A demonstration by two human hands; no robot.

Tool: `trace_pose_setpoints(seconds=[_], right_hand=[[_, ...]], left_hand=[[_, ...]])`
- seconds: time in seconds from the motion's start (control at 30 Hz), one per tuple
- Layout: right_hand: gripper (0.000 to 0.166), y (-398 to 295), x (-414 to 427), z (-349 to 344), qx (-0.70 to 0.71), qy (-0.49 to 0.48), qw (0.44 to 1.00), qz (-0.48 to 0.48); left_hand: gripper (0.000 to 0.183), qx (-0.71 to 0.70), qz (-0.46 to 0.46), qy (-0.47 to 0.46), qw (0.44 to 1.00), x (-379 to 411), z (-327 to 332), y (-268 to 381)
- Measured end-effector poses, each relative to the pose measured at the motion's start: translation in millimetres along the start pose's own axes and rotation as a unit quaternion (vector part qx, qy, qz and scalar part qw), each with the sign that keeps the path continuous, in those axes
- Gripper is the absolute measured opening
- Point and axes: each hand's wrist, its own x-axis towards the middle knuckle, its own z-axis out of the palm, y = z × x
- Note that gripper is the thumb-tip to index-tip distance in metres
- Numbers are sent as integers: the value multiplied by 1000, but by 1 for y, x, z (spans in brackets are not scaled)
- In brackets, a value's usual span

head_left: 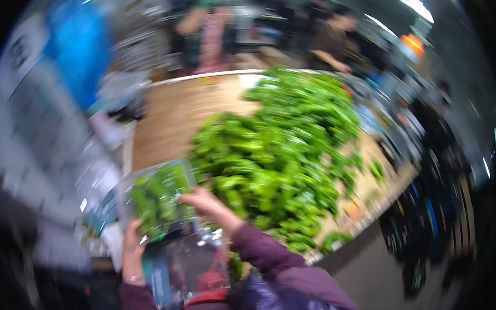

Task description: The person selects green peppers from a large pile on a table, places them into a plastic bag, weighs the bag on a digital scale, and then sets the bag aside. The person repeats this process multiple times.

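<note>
A clear plastic bag (161, 205) filled with green peppers is at the table's near left corner. My left hand (133, 243) grips its lower left side. At its right edge, my right hand (205, 202) holds the plastic between the fingers. A large heap of loose green peppers (269, 156) lies right beside the bag and spreads to the table's far side. Below the bag, close to my body, lies another sheet of clear plastic (196, 259). Motion blur hides the finer detail of the fingers and the bag.
The wooden tabletop (170, 117) has a raised rim. A blue plastic bag (79, 49) hangs at the left, above crumpled clear plastic (121, 87). Dark crates (421, 210) are stacked at the right. One person (332, 39) works behind the table; another (208, 31) is at the far left side.
</note>
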Motion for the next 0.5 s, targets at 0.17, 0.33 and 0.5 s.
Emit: trace_pose_setpoints(seconds=[0.17, 0.33, 0.5], right_hand=[[42, -18, -48, 23, 18, -6, 992, -122], [51, -32, -80, 85, 70, -56, 984, -157], [59, -47, -87, 130, 12, -183, 970, -157]], left_hand=[[52, -53, 88, -45, 994, -69, 61, 4], [60, -225, 177, -102, 953, -140, 72, 25], [41, -276, 243, -21, 930, -242, 60, 43]])
